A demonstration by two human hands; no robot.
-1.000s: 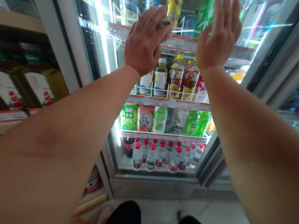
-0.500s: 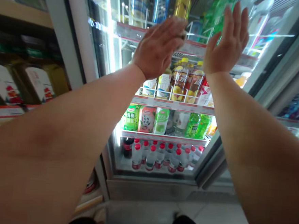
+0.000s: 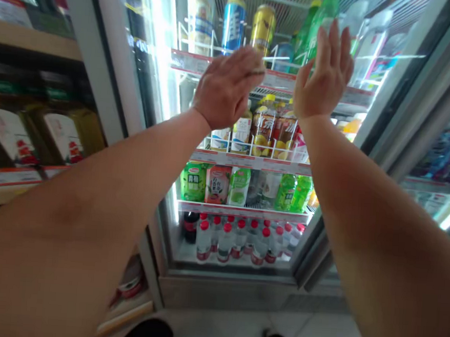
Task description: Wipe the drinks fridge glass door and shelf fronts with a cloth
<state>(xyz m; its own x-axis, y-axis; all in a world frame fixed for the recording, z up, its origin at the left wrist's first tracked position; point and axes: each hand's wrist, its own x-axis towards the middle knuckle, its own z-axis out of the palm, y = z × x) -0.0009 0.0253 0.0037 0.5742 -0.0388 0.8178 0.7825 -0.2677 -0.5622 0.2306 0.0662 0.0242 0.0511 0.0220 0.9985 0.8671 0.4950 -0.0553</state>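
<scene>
My left hand (image 3: 230, 87) is raised before the upper shelves of a lit drinks fridge, its back towards me and its fingers stretched to the right. I see nothing held in it, though its palm is hidden. Just above its fingers stands a gold can (image 3: 263, 27), beside a blue can (image 3: 234, 23) and a white can (image 3: 200, 18). My right hand (image 3: 326, 73) is held up open and empty, fingers apart and pointing upward. Behind its fingers are green bottles (image 3: 307, 33). Between the hands, lower down, brown tea bottles (image 3: 264, 127) stand in a wire rack.
Lower shelves carry a green drink pack (image 3: 193, 181), a pink drink pack (image 3: 217, 184) and several red-capped water bottles (image 3: 224, 245). At left, a shelf holds large oil-coloured bottles (image 3: 66, 121). The fridge's metal frame (image 3: 224, 294) meets a grey floor (image 3: 214, 327).
Both hands have shifted slightly left and down in view, keeping about the same pose. My view has tilted up a little, so more of the top-shelf cans shows.
</scene>
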